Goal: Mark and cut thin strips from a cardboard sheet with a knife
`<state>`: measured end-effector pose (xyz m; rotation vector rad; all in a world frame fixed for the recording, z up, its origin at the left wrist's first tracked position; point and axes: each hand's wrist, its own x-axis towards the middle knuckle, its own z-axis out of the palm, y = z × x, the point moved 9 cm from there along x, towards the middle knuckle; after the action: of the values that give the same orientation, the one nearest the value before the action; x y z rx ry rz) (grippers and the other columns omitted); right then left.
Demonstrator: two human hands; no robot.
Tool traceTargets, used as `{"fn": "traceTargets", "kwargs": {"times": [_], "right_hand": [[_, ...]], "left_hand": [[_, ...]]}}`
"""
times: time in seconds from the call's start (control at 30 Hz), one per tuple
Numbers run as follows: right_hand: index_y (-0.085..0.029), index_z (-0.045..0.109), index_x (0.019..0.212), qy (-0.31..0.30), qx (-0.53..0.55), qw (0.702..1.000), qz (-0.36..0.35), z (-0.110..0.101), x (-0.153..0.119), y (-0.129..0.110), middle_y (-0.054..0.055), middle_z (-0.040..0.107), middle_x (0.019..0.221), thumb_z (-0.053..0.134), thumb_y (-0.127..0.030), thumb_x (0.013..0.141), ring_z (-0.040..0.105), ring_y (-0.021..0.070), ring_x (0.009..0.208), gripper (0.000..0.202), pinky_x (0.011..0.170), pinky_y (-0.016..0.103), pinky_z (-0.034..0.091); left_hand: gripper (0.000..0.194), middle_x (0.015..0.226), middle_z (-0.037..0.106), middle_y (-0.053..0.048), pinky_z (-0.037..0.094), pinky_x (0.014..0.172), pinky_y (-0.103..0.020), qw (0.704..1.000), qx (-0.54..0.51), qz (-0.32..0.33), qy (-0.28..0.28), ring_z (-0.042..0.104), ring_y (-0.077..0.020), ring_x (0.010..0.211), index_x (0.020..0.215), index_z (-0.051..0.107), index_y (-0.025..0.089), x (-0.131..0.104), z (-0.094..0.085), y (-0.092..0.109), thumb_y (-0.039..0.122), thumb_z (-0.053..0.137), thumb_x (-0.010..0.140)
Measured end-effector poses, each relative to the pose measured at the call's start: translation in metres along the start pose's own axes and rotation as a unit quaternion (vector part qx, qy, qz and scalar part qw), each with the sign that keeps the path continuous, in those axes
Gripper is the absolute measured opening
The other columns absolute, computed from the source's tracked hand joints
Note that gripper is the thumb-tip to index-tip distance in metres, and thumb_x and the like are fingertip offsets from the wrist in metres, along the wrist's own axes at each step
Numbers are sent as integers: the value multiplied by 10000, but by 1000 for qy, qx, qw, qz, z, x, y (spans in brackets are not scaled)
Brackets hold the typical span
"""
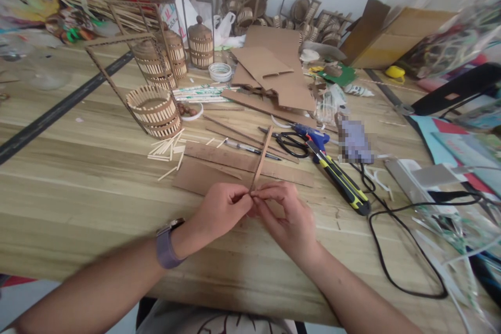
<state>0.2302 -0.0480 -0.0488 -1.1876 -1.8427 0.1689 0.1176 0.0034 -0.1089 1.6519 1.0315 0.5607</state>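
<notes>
A narrow cardboard strip (263, 159) points away from me, its near end pinched between the fingertips of both hands. My left hand (221, 209), with a watch on the wrist, is closed on that end from the left. From the other side my right hand (287, 216) grips it between thumb and fingers. What the fingertips cover cannot be made out. Just beyond the hands lie flat cardboard pieces (211, 159) and a pen (235, 145), which the strip crosses above. Black-handled scissors (293, 144) and a blue glue gun (317, 135) rest further off.
A yellow-black utility knife (340, 180) lies right of my hands, near a looped black cable (379, 255). Short wooden sticks (166, 147) are scattered at left, before a small handled basket (152, 109). Cardboard sheets (274, 62) and an open box (407, 31) stand behind.
</notes>
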Motion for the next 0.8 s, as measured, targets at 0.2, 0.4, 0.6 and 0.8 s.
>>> {"fn": "traceTargets", "kwargs": {"times": [0.2,0.4,0.6,0.8], "right_hand": [[-277,646,934,3,64,996,55,1,0,7,3,759,868,680,-148,898,730,175,817,138,745,331,577],[-264,640,858,-2,314,919,238,17,-6,38,3,759,801,747,-285,863,722,170,740,109,685,308,585],[-253,614,819,-32,489,799,349,37,-15,50,-29,739,752,833,-359,801,687,144,672,244,633,282,546],[-245,598,823,-17,490,792,364,37,-18,59,-26,735,769,848,-367,775,665,137,661,283,643,282,541]], "left_hand": [[300,513,591,2,337,511,-249,999,-17,14,28,532,-143,529,525,574,197,-1,-4,4,339,437,751],[319,501,596,-1,331,489,-237,999,-28,20,11,514,-132,510,514,592,188,-4,-4,8,323,445,762],[314,534,629,-7,351,508,-234,999,-26,40,-13,532,-136,533,568,641,177,-4,0,9,306,456,787],[293,665,690,-17,390,538,-232,998,-27,45,-34,579,-141,592,695,638,176,-3,3,7,346,477,872]]}}
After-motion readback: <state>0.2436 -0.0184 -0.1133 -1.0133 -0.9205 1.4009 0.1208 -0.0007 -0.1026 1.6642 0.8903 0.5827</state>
